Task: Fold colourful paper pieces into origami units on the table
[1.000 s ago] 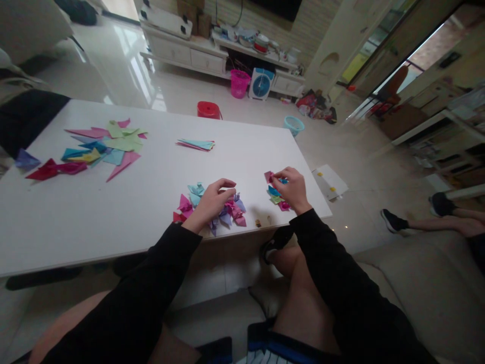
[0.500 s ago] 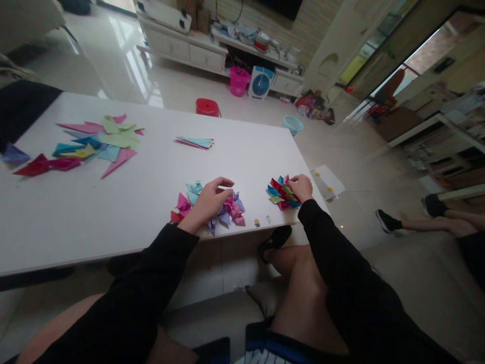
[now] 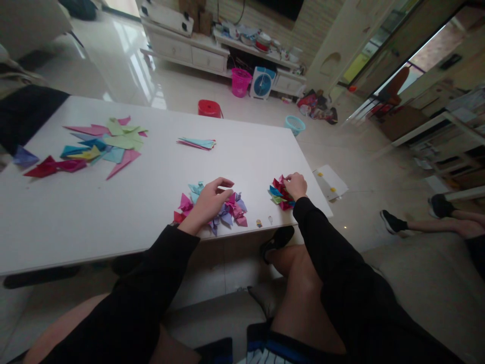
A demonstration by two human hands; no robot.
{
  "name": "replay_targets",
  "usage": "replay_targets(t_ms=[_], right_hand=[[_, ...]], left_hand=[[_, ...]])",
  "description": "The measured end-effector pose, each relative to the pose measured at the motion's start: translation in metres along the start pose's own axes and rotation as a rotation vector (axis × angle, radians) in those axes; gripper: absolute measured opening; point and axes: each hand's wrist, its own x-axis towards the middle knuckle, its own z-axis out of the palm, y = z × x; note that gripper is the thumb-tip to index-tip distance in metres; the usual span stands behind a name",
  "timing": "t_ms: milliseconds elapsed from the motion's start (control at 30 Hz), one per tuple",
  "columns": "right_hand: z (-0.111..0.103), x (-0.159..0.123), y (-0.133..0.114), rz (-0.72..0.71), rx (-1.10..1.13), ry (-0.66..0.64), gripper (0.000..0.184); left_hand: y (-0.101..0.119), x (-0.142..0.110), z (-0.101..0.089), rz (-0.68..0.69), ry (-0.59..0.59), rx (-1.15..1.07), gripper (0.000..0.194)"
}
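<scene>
My left hand [image 3: 212, 201] hovers with curved, parted fingers over a pile of folded paper pieces [image 3: 226, 217] in pink, purple and light blue, and holds nothing that I can see. They look like origami cranes, partly hidden beneath that hand. Over a smaller cluster of folded paper [image 3: 278, 193] in red, blue, green and pink, my right hand [image 3: 296, 185] has its thumb and fingers pinched at a pink folded paper piece [image 3: 281, 179] on the top side. Its palm covers the cluster's right part. Two tiny items, one a yellowish charm [image 3: 259, 223], lie between the piles.
The white table [image 3: 144, 202] also bears a narrow stack of folded paper [image 3: 197, 143] and a wide spread of larger folded shapes [image 3: 123, 136] at the left. Beyond stand a red stool [image 3: 209, 108], a pink basket [image 3: 240, 82] and a blue fan [image 3: 262, 83]. Another person's legs [image 3: 428, 225] show at right.
My right hand has shifted slightly left across the cluster, covering more of its middle. My left hand keeps its pose. The whole view has drifted a little.
</scene>
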Motion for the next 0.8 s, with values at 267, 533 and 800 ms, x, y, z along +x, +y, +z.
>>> replay_targets(t_ms=[267,533,800], right_hand=[[-0.005,-0.003,-0.002,-0.001,0.006,0.006,0.038],[-0.003,0.002,-0.002,0.004,0.006,0.007,0.033],[-0.01,-0.002,-0.013,-0.049,0.015,0.009,0.03]], left_hand=[[0.004,-0.001,-0.003,0.031,0.004,0.029,0.023],[0.005,-0.002,-0.004,0.037,-0.012,0.088,0.023],[0.004,-0.002,-0.004,0.05,0.008,0.081,0.02]])
